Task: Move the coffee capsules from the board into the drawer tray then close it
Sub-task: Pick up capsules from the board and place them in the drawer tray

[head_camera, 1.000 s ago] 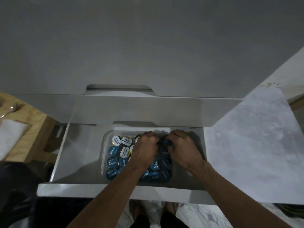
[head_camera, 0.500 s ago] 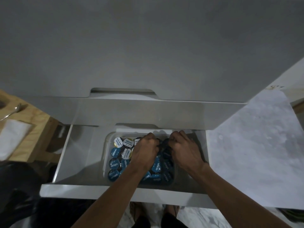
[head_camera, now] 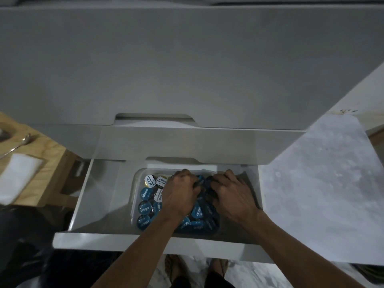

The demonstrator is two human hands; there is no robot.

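left hand (head_camera: 181, 196), right hand (head_camera: 232, 196) | fingers curled onto capsules (head_camera: 145, 207) | in tray (head_camera: 136, 179)

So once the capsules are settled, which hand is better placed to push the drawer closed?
Probably the left hand: its forearm crosses the middle of the drawer front, so a push would run straight. The right hand sits toward the drawer's right side. Both are still among the capsules in the tray.

My drawer (head_camera: 99, 196) looked smooth matt white; its tray (head_camera: 136, 183) clear plastic, capsules (head_camera: 145, 193) glossy foil-topped, the board (head_camera: 52, 150) pale wood.
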